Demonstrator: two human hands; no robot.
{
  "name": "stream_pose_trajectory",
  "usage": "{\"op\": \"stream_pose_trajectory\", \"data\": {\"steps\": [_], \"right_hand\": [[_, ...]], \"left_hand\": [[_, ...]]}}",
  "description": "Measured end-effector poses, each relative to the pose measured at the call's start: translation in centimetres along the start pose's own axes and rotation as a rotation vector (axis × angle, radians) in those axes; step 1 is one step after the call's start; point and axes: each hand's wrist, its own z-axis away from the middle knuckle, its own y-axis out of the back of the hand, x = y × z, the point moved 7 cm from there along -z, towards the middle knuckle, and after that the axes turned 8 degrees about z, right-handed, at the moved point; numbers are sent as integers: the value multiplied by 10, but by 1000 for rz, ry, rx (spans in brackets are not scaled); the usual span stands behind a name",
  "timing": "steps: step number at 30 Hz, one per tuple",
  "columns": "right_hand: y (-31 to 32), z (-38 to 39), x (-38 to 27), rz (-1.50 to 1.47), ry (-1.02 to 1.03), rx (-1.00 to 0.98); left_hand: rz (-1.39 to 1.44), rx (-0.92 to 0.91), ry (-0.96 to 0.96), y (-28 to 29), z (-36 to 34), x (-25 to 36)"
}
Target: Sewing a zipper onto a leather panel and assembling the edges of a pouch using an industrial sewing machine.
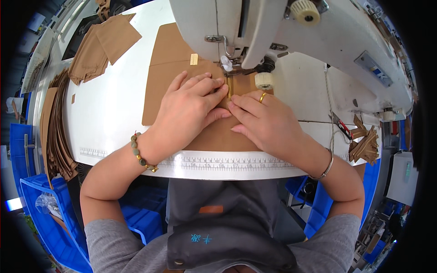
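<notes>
My left hand [193, 104] rests on a brown fabric piece [163, 48], its fingers bent and apart, the fingertips beside a narrow gold zipper [230, 86]. My right hand [259, 116] lies on the fabric to the zipper's right, fingers pressed down on it and thumb apart, so it is open too. The zipper runs up to the presser foot [233, 70] of a white sewing machine [255, 27]. A small yellow tag [194, 59] sits on the fabric above my left hand.
Stacked brown pieces lie at upper left [104, 48] and along the left edge [59, 127]. Scissors [341, 125] and brown scraps [364, 143] are at right. A printed ruler [205, 164] follows the front edge. Blue bins [45, 200] stand below. A person [14, 105] is far left.
</notes>
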Motion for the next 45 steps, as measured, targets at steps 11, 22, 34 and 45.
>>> {"op": "stream_pose_trajectory", "data": {"steps": [11, 22, 34, 45], "right_hand": [[-13, -5, 22, 49, -95, -75], [-7, 0, 19, 28, -103, -43], [-7, 0, 48, -294, -340, 5], [-12, 3, 64, -695, -409, 104]], "left_hand": [[-17, 41, -2, -2, -1, -3], [130, 11, -45, 0, 6, 1], [53, 50, -84, 3, -4, -5], [40, 72, -65, 4, -1, -2]]}}
